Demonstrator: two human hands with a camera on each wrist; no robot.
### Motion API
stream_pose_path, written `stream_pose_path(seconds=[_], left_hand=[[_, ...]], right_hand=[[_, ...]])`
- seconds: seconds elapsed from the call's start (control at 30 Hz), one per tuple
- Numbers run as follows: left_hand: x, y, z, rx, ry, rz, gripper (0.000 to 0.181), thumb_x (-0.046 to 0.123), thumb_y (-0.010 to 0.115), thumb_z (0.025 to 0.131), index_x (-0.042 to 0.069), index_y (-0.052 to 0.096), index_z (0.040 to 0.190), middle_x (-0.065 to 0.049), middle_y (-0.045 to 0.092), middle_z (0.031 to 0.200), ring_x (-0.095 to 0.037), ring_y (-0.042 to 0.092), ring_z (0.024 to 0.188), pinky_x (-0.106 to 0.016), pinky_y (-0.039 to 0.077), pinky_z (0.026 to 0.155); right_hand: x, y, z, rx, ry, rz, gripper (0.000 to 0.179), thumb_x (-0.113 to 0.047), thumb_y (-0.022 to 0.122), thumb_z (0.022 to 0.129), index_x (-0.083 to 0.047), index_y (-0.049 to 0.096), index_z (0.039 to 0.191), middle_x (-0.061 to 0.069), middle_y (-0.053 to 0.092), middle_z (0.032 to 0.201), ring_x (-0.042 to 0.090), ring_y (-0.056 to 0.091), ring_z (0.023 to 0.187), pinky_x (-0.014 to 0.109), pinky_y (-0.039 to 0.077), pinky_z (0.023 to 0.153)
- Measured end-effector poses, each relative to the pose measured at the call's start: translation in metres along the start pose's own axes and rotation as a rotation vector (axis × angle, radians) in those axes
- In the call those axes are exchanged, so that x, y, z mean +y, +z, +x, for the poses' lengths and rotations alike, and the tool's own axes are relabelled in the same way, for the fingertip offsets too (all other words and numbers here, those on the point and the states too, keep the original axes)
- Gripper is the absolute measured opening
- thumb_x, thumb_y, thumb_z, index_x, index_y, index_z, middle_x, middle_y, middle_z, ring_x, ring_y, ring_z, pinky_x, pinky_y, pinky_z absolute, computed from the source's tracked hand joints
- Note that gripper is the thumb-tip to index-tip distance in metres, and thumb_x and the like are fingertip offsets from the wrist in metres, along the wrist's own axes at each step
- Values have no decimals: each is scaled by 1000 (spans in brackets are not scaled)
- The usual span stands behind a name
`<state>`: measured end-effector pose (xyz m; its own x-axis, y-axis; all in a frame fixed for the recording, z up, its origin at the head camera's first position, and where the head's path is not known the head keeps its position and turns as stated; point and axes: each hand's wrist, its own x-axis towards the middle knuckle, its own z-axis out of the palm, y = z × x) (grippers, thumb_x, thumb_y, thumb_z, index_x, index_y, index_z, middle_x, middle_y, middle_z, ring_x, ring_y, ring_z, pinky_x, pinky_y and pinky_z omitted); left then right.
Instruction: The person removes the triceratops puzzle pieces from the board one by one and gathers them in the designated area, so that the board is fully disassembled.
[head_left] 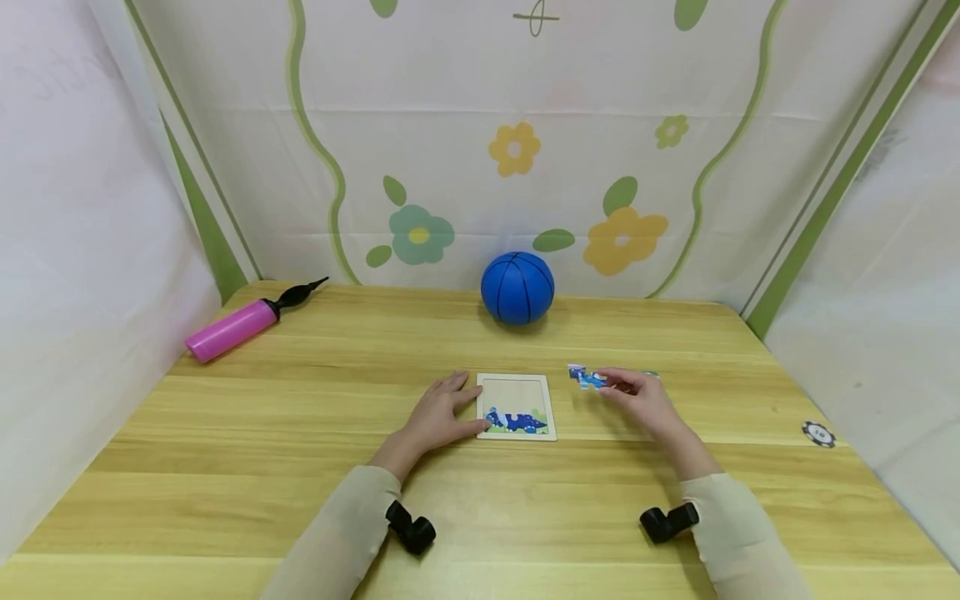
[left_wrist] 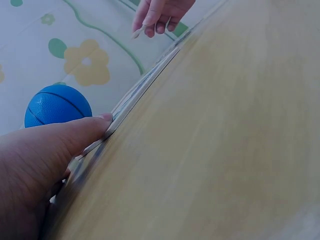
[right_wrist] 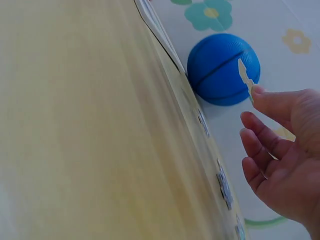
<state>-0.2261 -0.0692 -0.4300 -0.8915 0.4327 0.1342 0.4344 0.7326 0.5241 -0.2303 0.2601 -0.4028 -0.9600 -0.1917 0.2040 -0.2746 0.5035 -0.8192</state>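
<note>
A white-rimmed puzzle tray (head_left: 551, 408) lies flat on the table, with blue and green dinosaur pieces (head_left: 517, 421) filling its near part. My left hand (head_left: 441, 415) rests at the tray's left side, thumb at the near left corner and fingers spread along the edge; in the left wrist view the straight thumb (left_wrist: 87, 131) touches the rim. Right of the tray, my right hand (head_left: 636, 398) pinches a small puzzle piece (right_wrist: 244, 76) between thumb and index finger, raised above the table. The other fingers are loosely bent. Another loose piece (head_left: 576, 371) lies just left of the pinched one.
A blue ball (head_left: 517, 288) stands at the back by the patterned cloth. A pink hand pump (head_left: 234, 330) lies at the back left, and a round black-and-white chip (head_left: 818, 434) at the right. Another puzzle piece (head_left: 651, 374) shows partly behind my right hand.
</note>
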Motion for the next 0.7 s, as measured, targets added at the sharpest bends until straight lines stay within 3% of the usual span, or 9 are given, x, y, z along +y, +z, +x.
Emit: stream_pose_path(seconds=[0.17,0.5,0.7], left_hand=[[1,-1,0,4,4,1,66,52,57,75,13,47,126,-10,26,137,-21,16,127,-38,11,101],[0,-1,1,8,9,10,65,51,57,75,12,47,126,-10,26,137,-21,16,127,-39,11,100],[0,-1,0,1,6,12,65,51,58,75,11,47,126,-11,26,137,-21,16,127,-39,11,101]], right_hand=[[9,-6,-1,24,3,-2,34,-14,61,81,4,57,109,14,58,92,12,51,75,21,44,58],[18,-2,-2,-28,51,-51,31,-13,62,80,0,60,108,13,59,96,17,52,76,25,44,61],[23,6,-1,-17,9,-132,29,-14,65,77,-2,63,103,9,57,90,19,48,76,30,41,63]])
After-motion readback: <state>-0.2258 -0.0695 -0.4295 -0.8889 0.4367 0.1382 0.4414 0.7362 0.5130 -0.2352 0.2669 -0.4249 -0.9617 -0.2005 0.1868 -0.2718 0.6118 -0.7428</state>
